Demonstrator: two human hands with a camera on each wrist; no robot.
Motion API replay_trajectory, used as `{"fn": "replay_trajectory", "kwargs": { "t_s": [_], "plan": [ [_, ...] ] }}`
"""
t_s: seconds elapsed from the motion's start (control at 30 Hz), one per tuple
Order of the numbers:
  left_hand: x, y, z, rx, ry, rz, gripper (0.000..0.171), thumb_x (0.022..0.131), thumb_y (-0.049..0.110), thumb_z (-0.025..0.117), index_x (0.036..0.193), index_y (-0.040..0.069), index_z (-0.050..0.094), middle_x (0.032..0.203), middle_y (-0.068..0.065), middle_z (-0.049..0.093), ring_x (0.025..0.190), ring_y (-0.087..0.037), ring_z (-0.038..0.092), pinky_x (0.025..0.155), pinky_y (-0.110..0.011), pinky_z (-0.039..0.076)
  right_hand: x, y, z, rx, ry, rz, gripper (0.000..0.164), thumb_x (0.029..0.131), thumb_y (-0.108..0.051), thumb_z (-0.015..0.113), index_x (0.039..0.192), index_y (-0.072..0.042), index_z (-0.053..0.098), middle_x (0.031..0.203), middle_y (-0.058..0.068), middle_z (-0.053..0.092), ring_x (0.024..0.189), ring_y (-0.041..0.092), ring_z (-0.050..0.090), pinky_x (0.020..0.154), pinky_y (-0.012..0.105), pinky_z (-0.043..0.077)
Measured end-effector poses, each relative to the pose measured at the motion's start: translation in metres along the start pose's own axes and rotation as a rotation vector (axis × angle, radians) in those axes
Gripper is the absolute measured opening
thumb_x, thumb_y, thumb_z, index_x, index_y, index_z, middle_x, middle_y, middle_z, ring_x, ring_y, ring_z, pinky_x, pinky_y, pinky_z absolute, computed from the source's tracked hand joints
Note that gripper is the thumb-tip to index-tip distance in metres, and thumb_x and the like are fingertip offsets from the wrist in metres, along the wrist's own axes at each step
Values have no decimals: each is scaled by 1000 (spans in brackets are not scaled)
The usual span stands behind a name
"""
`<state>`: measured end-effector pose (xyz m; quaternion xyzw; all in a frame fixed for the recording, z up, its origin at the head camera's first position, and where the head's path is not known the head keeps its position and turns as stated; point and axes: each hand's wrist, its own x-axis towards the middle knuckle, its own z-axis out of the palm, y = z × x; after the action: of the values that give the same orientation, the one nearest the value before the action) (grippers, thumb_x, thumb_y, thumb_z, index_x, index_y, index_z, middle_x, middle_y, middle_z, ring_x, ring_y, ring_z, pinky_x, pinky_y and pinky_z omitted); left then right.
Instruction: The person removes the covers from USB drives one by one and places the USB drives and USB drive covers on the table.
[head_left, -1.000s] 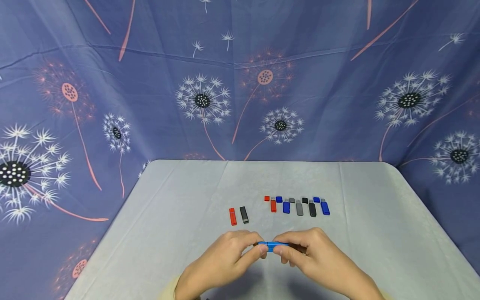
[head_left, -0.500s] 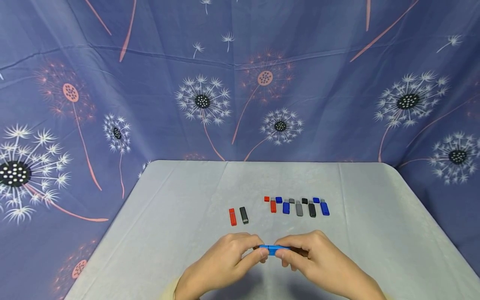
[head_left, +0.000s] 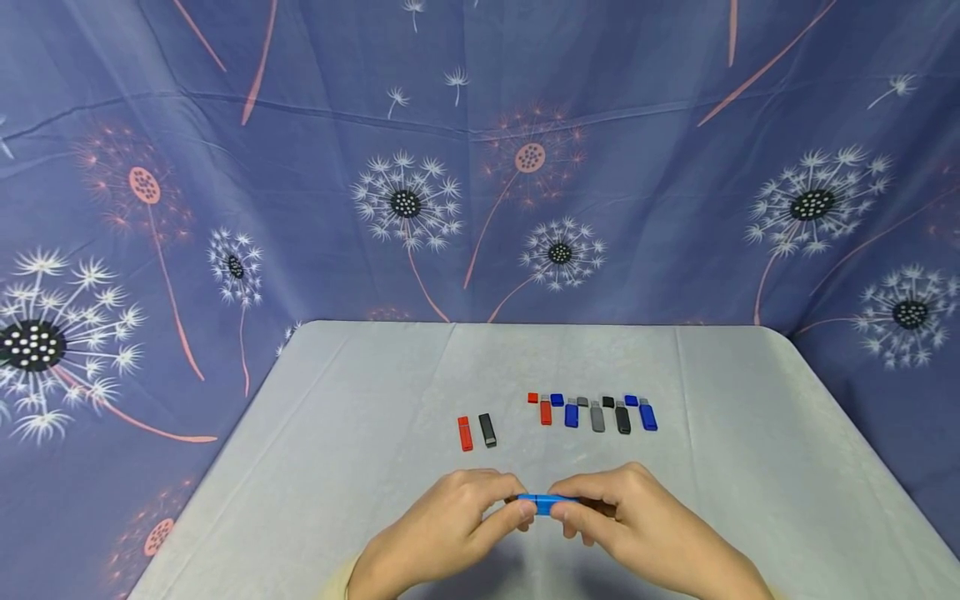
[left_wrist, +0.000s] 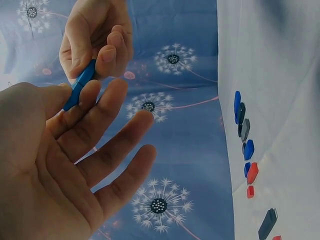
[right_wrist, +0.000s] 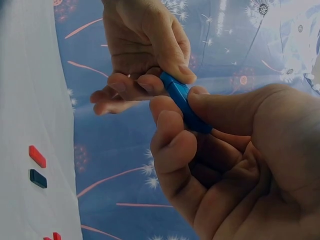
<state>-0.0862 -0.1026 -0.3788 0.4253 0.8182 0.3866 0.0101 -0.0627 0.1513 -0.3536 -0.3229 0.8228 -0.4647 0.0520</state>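
Both hands hold one light-blue USB stick [head_left: 543, 503] level above the near part of the table. My left hand [head_left: 454, 518] pinches its capped end between thumb and index finger, the other fingers spread loosely in the left wrist view. The body end is gripped by my right hand [head_left: 637, 521], with the thumb along the near side and the other fingers curled behind it. In the right wrist view the blue USB stick [right_wrist: 181, 97] shows a thin seam where cap and body meet. Fingertips cover both of its ends.
On the white-covered table [head_left: 360, 400], a capped red USB stick [head_left: 466, 433] and a capped black one [head_left: 487, 430] lie side by side. To their right is a row of several uncapped sticks, such as a grey one [head_left: 597, 417], each with its cap beside it. A patterned blue cloth [head_left: 315, 208] hangs behind.
Both hands have drifted slightly down in the head view together with the blue USB stick. Their grip looks the same, and the sticks on the table have stayed put.
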Motion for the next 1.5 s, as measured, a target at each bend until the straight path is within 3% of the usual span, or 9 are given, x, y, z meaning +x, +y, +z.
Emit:
{"fn": "replay_trajectory", "kwargs": {
  "t_s": [0.33, 0.57, 1.07, 1.5],
  "plan": [
    [-2, 0, 0, 7, -2, 5, 26, 111, 33, 49, 94, 24, 68, 84, 15, 67, 77, 10, 54, 71, -10, 48, -1, 2, 0, 32, -35, -40, 23, 107, -15, 58, 117, -25, 76, 81, -16, 68, 69, -2, 63, 58, 23, 54],
    [-4, 1, 0, -9, -12, -15, 28, 111, 34, 48, 95, 24, 69, 84, 15, 67, 77, 10, 54, 70, -12, 49, -2, 1, -1, 32, -42, -5, 23, 107, -20, 58, 116, -32, 75, 80, -17, 67, 68, -1, 63, 59, 24, 55],
    [-4, 2, 0, 23, 0, 1, 30, 111, 34, 49, 94, 22, 70, 82, 16, 65, 76, 9, 52, 70, -8, 46, -3, 3, -1, 43, -60, -81, 27, 107, -12, 56, 120, -26, 75, 82, -15, 69, 68, -4, 62, 59, 23, 55],
    [-4, 4, 1, 43, 3, 67, 28, 111, 30, 50, 92, 21, 69, 82, 17, 64, 75, 11, 50, 69, -5, 44, -7, 9, -2, 70, -84, -129, 28, 105, -5, 56, 122, -16, 75, 83, -10, 72, 67, -5, 62, 57, 21, 55]
  ]
}}
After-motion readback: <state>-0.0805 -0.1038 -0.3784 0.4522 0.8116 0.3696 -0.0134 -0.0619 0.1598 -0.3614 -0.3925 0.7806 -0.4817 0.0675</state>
